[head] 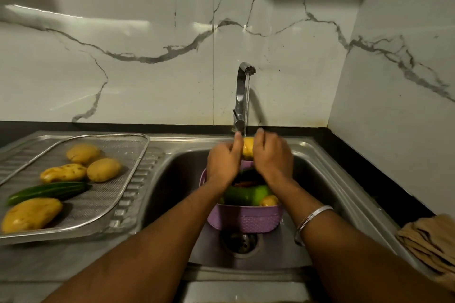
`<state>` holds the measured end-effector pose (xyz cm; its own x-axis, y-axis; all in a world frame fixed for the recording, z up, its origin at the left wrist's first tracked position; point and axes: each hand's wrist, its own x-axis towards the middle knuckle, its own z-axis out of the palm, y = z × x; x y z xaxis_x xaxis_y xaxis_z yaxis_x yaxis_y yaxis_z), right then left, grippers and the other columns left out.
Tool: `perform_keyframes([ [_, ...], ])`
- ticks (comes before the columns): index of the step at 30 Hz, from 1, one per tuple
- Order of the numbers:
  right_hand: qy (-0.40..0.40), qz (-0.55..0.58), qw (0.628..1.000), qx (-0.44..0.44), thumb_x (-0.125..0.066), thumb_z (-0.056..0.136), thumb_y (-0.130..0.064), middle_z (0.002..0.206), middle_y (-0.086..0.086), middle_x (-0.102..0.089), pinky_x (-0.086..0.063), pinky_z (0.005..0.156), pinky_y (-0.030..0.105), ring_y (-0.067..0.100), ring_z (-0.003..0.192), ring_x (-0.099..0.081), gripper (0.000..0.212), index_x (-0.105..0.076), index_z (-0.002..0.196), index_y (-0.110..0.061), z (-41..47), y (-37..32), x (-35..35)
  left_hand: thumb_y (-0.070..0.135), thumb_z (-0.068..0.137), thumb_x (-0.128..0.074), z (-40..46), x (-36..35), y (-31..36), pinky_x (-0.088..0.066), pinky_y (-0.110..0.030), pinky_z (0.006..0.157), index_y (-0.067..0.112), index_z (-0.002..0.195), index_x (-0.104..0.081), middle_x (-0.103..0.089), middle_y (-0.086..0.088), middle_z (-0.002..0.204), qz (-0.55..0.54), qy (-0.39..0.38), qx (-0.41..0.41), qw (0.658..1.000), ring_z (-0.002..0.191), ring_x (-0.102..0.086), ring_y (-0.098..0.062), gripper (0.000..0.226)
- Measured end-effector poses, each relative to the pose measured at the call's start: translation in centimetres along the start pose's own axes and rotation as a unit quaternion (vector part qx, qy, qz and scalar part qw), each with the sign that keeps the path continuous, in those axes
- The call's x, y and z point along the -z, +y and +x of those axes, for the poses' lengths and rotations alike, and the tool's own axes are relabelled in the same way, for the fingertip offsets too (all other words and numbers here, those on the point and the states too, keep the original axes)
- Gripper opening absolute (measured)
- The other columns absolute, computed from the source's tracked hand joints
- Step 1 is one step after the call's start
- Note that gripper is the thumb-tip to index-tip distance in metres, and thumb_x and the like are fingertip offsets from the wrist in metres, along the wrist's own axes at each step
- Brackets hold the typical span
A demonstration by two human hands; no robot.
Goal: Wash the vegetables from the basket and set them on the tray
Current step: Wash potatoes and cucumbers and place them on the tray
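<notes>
Basket [242,219] holds green vegetables; tray [128,194], potatoes [81,167].

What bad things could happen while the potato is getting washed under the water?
1. The wet potato is held between the left hand and right hand under the running tap; it might slip and drop into the purple basket or the sink.
2. The basket sits almost over the drain, so water may drain slowly.
3. Carrying it to the tray could drip water across the counter.
</notes>
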<state>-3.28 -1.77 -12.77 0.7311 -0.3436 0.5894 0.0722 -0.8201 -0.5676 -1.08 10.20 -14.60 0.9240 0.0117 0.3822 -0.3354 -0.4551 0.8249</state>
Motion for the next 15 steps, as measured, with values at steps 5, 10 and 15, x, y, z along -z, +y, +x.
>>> perform_keyframes([
  [5,-0.220,-0.045,0.968,-0.116,-0.033,0.106,-0.039,0.116,0.018,-0.069,-0.045,0.086,0.037,0.035,0.106,-0.064,0.049,-0.068,0.115,-0.006,-0.8,1.0,-1.1,0.056,0.101,-0.042,-0.1,0.7,-1.4,-0.048,-0.025,0.059,0.010,0.081,-0.071,-0.066,-0.006,0.065,0.089,-0.162,0.118,0.976,0.068,-0.068,-0.026,0.059],
  [10,-0.138,-0.043,0.986,-0.087,-0.031,0.106,-0.044,0.119,0.020,-0.067,-0.047,0.092,0.042,0.037,0.110,-0.062,0.053,-0.066,0.116,-0.006,-0.1,0.5,-0.2,0.057,0.102,-0.041,0.0,1.3,-0.7,-0.052,-0.030,0.064,0.017,0.072,-0.066,-0.068,0.000,0.062,0.049,-0.092,0.041,0.994,0.060,-0.068,-0.018,0.057],
  [15,-0.176,-0.048,0.980,-0.085,-0.033,0.106,-0.043,0.118,0.017,-0.068,-0.048,0.089,0.039,0.034,0.107,-0.064,0.050,-0.069,0.112,-0.009,-0.8,1.6,-0.5,0.033,0.095,-0.062,-0.4,1.2,-1.2,-0.056,-0.034,0.090,0.028,0.121,-0.067,-0.068,0.008,0.115,0.065,-0.115,-0.165,0.977,0.102,-0.063,-0.007,0.026],
])
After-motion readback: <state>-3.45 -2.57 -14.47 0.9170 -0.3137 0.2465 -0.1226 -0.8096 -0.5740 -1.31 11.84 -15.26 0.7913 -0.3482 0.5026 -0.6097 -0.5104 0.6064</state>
